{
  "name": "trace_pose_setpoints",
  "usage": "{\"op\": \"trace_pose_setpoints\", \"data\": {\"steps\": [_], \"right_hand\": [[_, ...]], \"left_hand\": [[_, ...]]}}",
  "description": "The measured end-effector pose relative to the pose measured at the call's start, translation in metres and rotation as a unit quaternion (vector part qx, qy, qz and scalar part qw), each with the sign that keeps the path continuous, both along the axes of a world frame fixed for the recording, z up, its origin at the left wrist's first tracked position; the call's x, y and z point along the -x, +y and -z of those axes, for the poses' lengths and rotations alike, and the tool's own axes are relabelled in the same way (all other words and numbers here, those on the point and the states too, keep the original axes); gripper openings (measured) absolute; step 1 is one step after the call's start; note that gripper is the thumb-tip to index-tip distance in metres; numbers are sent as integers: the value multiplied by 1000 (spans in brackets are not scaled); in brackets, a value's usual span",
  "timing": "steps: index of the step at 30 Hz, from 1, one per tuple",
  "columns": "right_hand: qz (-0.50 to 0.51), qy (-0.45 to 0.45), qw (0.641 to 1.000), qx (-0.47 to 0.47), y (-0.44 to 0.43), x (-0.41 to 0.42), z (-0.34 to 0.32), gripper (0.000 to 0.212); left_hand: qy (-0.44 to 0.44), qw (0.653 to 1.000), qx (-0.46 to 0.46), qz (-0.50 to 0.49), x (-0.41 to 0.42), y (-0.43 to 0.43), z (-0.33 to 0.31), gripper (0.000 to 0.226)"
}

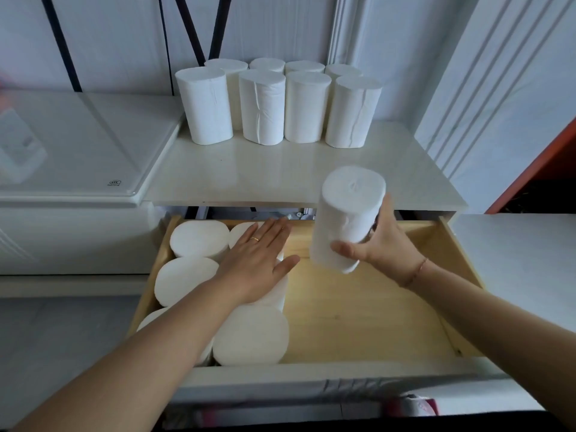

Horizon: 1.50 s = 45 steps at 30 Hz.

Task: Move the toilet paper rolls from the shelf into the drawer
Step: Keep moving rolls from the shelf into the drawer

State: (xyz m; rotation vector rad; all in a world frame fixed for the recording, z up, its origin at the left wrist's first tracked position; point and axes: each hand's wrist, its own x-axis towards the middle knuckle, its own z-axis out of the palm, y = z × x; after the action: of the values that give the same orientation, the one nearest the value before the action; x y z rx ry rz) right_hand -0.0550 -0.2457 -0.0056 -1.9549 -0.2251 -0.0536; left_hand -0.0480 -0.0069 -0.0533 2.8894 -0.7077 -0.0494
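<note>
My right hand (378, 244) is gripping a soft white toilet paper roll (347, 213) above the wooden drawer (358, 322). My left hand (255, 263) is lying flat, fingers straight, partly hiding packed rolls (249, 335).

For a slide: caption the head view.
Right hand holds a roll over the drawer; left hand rests on stowed rolls; shelf rolls stand behind.

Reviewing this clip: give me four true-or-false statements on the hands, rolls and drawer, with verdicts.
1. The right hand grips a roll above the open drawer. True.
2. The left hand holds a roll on the shelf. False: the left hand rests flat on the drawer rolls.
3. The shelf has no rolls left. False: eight shelf rolls stand upright there.
4. The drawer's right side shows bare wood. True.
</note>
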Motion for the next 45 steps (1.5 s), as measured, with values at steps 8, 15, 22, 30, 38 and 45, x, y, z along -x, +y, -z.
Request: {"op": "trace_pose_setpoints", "data": {"steps": [8, 15, 22, 30, 38, 45], "right_hand": [[-44, 114, 990, 69, 5, -6, 56, 109], [-53, 118, 986, 109, 13, -11, 80, 112], [-84, 163, 971, 153, -5, -8, 82, 120], [-201, 296, 925, 124, -37, -18, 46, 81], [-109, 364, 919, 106, -20, -29, 17, 57], [93, 411, 905, -58, 25, -8, 30, 58]], "left_hand": [[-1, 1000, 23, 14, 0, 1, 1, 80], [-7, 1000, 23, 13, -1, 2, 4, 77], [-10, 1000, 20, 11, 0, 2, 3, 78], [-3, 1000, 14, -5, -1, 0, 3, 81], [0, 1000, 5, -8, 1, -1, -1, 82], [-2, 1000, 10, -9, 2, 0, -1, 80]]}}
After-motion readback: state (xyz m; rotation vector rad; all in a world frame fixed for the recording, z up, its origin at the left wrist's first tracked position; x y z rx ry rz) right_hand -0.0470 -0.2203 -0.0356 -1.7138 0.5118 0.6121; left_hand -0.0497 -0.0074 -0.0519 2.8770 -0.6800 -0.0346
